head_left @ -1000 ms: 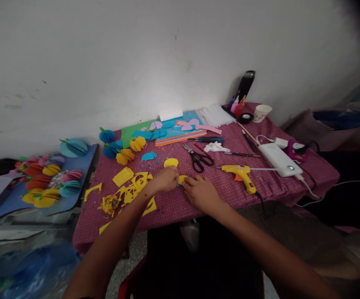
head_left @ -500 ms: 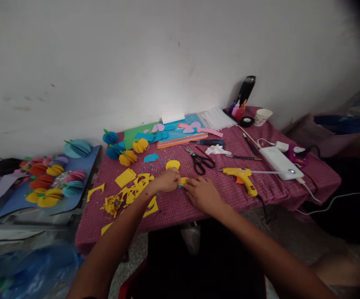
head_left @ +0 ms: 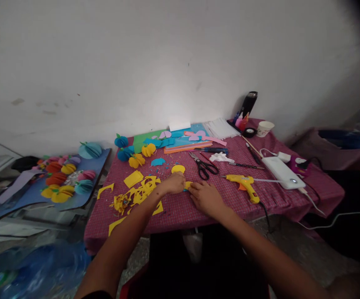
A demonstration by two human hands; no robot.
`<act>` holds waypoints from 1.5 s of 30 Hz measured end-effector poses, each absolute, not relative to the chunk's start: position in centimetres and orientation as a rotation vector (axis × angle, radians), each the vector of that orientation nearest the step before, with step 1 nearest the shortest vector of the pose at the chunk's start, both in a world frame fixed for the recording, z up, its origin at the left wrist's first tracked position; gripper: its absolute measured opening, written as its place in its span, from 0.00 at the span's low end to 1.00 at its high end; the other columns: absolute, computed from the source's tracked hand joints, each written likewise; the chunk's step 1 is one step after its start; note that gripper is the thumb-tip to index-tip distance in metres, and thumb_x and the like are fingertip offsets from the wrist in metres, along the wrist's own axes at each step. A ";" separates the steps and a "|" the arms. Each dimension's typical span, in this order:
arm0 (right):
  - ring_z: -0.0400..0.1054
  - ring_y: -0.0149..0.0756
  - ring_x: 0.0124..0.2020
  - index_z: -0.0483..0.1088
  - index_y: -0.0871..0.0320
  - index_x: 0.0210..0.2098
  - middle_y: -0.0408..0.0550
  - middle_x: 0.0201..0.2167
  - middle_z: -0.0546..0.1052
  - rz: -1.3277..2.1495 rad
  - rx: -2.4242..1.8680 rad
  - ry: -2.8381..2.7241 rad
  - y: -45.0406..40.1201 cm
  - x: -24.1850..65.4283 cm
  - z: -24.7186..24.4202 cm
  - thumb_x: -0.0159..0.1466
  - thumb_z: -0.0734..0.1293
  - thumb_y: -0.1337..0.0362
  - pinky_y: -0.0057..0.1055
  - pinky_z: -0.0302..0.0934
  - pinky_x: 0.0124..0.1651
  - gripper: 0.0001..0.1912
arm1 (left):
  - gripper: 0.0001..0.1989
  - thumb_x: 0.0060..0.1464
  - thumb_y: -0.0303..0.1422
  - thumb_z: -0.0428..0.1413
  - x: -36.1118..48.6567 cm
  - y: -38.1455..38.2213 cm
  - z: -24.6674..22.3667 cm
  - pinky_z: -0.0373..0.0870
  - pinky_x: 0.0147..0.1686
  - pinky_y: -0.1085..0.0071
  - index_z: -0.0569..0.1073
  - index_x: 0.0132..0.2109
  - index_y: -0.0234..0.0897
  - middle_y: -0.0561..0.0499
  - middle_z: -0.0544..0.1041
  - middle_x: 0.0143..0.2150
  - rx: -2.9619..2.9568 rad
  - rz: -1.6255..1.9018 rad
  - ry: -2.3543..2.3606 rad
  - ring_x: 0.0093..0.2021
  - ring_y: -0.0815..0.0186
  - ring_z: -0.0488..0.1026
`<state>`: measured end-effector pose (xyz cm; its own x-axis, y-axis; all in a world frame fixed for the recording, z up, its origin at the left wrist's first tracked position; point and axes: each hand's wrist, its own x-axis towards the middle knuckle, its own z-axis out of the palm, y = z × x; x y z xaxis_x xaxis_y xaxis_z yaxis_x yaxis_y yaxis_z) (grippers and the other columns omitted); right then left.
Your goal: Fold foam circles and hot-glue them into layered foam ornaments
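Between my hands, near the front middle of the table, lies a small yellow paper piece [head_left: 188, 185] with a bit of blue at its edge. My left hand [head_left: 174, 183] is closed in a fist at the piece's left side; what its fingers hold is hidden. From the right, my right hand [head_left: 206, 197] rests with fingers lying flat, their tips on the piece. A yellow paper disc [head_left: 178, 169] lies just beyond my left hand. Black-handled scissors [head_left: 204, 167] lie beyond my right hand. To the right rests a yellow glue gun [head_left: 244, 185] with a stick in its back.
Yellow paper scraps [head_left: 142, 192] spread left of my left forearm. Folded paper pumpkins [head_left: 136, 160] stand at the back left, with more on a blue board [head_left: 100, 166]. A white power bank [head_left: 281, 170], a paper cup [head_left: 264, 128] and a black flask [head_left: 249, 103] are at the right.
The whole view has shifted, so the table sits slightly lower and further right. My hands stay at the yellow piece, in nearly the same pose.
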<state>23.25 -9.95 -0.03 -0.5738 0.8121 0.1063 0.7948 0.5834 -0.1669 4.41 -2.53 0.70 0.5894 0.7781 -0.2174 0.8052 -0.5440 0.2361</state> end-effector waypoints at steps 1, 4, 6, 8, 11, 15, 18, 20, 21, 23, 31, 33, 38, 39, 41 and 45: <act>0.66 0.45 0.50 0.72 0.53 0.55 0.52 0.50 0.76 0.152 -1.354 -2.642 -10.0 23.2 0.0 0.72 0.58 0.61 0.38 0.58 0.49 0.17 | 0.09 0.50 0.23 0.54 4.4 -2.6 0.7 0.68 0.46 0.68 0.79 0.31 0.32 0.43 0.80 0.35 2.509 -0.120 1.297 0.43 0.60 0.73; 0.66 0.45 0.51 0.72 0.53 0.57 0.53 0.51 0.76 0.147 -1.373 -2.648 -10.1 23.2 0.2 0.72 0.58 0.61 0.38 0.58 0.51 0.18 | 0.09 0.50 0.23 0.54 4.5 -2.6 0.8 0.68 0.47 0.68 0.79 0.31 0.32 0.42 0.80 0.35 2.501 -0.111 1.301 0.43 0.60 0.73; 0.66 0.45 0.51 0.72 0.53 0.56 0.53 0.51 0.76 0.131 -1.383 -2.650 -10.2 23.1 0.3 0.72 0.58 0.61 0.38 0.58 0.50 0.18 | 0.09 0.50 0.24 0.54 4.6 -2.6 0.9 0.68 0.47 0.68 0.80 0.32 0.32 0.43 0.81 0.35 2.492 -0.107 1.296 0.42 0.60 0.73; 0.67 0.46 0.50 0.73 0.53 0.54 0.52 0.51 0.77 0.111 -1.376 -2.654 -10.3 23.1 0.2 0.72 0.58 0.61 0.39 0.59 0.50 0.17 | 0.09 0.49 0.24 0.54 4.7 -2.7 1.1 0.69 0.46 0.70 0.80 0.33 0.32 0.44 0.81 0.34 2.477 -0.103 1.293 0.41 0.62 0.74; 0.67 0.46 0.51 0.74 0.53 0.53 0.52 0.51 0.77 0.110 -1.343 -2.651 -10.2 23.2 -0.2 0.70 0.60 0.61 0.39 0.59 0.51 0.16 | 0.10 0.49 0.25 0.54 4.4 -2.9 1.3 0.70 0.44 0.71 0.81 0.33 0.32 0.46 0.80 0.31 2.442 -0.082 1.297 0.38 0.63 0.73; 0.66 0.46 0.55 0.74 0.53 0.55 0.51 0.56 0.76 0.140 -1.307 -2.587 -9.7 23.7 -1.3 0.70 0.60 0.60 0.41 0.58 0.55 0.18 | 0.11 0.48 0.24 0.53 3.7 -3.1 1.2 0.70 0.41 0.73 0.81 0.32 0.33 0.48 0.80 0.30 2.377 -0.019 1.304 0.35 0.66 0.73; 0.67 0.44 0.55 0.75 0.54 0.55 0.51 0.57 0.76 0.179 -1.238 -2.553 -9.1 24.1 -2.1 0.70 0.61 0.62 0.40 0.58 0.57 0.18 | 0.11 0.48 0.24 0.53 3.4 -3.1 0.8 0.70 0.40 0.74 0.81 0.31 0.33 0.49 0.80 0.29 2.326 0.041 1.298 0.34 0.66 0.73; 0.68 0.43 0.54 0.75 0.54 0.55 0.51 0.55 0.77 0.174 -1.205 -2.538 -8.9 24.3 -2.5 0.70 0.61 0.63 0.41 0.59 0.57 0.18 | 0.10 0.47 0.24 0.54 3.3 -3.0 0.6 0.70 0.40 0.74 0.81 0.30 0.33 0.49 0.80 0.29 2.295 0.081 1.292 0.34 0.66 0.73; 0.69 0.44 0.54 0.76 0.54 0.54 0.51 0.55 0.77 0.159 -1.200 -2.535 -8.8 24.3 -2.7 0.70 0.61 0.63 0.41 0.59 0.56 0.18 | 0.09 0.47 0.23 0.54 3.3 -3.0 0.5 0.70 0.40 0.73 0.80 0.29 0.33 0.49 0.80 0.28 2.281 0.100 1.288 0.33 0.65 0.73; 0.69 0.45 0.54 0.76 0.53 0.53 0.51 0.55 0.77 0.116 -1.205 -2.540 -8.7 24.3 -3.0 0.70 0.61 0.63 0.42 0.60 0.55 0.17 | 0.09 0.46 0.23 0.55 3.3 -3.0 0.4 0.70 0.39 0.73 0.80 0.27 0.33 0.49 0.80 0.27 2.261 0.137 1.283 0.33 0.65 0.73; 0.70 0.47 0.52 0.77 0.54 0.53 0.52 0.54 0.78 0.069 -1.181 -2.532 -8.6 24.3 -3.7 0.69 0.61 0.64 0.44 0.63 0.54 0.17 | 0.08 0.50 0.24 0.55 3.1 -4.0 0.9 0.67 0.38 0.74 0.77 0.26 0.33 0.51 0.78 0.27 2.226 0.351 1.296 0.32 0.67 0.71; 0.70 0.47 0.54 0.76 0.55 0.54 0.52 0.55 0.77 0.085 -1.150 -2.480 -8.5 24.5 -4.0 0.69 0.61 0.64 0.46 0.63 0.56 0.18 | 0.10 0.55 0.26 0.52 2.8 -4.8 1.2 0.67 0.38 0.73 0.76 0.29 0.33 0.51 0.78 0.30 2.214 0.442 1.334 0.33 0.67 0.71; 0.73 0.47 0.53 0.76 0.58 0.52 0.57 0.54 0.78 0.133 -1.048 -2.225 -9.5 25.3 -5.3 0.69 0.61 0.62 0.45 0.66 0.57 0.17 | 0.12 0.62 0.28 0.47 1.6 -8.2 1.8 0.66 0.47 0.70 0.75 0.37 0.33 0.47 0.79 0.40 2.180 0.740 1.451 0.44 0.65 0.72; 0.74 0.46 0.51 0.76 0.58 0.51 0.57 0.51 0.79 0.154 -1.048 -2.167 -10.0 25.5 -5.7 0.69 0.61 0.61 0.45 0.68 0.56 0.17 | 0.11 0.62 0.29 0.48 1.3 -8.9 1.7 0.66 0.47 0.70 0.75 0.37 0.34 0.48 0.79 0.40 2.114 0.864 1.442 0.43 0.65 0.73; 0.77 0.43 0.47 0.77 0.56 0.48 0.54 0.46 0.81 0.239 -1.058 -2.083 -10.8 25.9 -6.3 0.70 0.61 0.59 0.40 0.71 0.52 0.15 | 0.09 0.60 0.29 0.51 0.7 -9.9 1.4 0.68 0.44 0.71 0.76 0.35 0.36 0.50 0.79 0.37 1.979 0.959 1.433 0.40 0.66 0.74; 0.80 0.41 0.39 0.79 0.53 0.42 0.49 0.39 0.84 0.363 -1.103 -1.983 -11.9 26.2 -7.2 0.70 0.61 0.55 0.32 0.75 0.45 0.16 | 0.06 0.56 0.30 0.55 -0.2 -10.5 0.9 0.68 0.38 0.71 0.76 0.33 0.38 0.52 0.79 0.32 1.767 1.014 1.488 0.35 0.66 0.74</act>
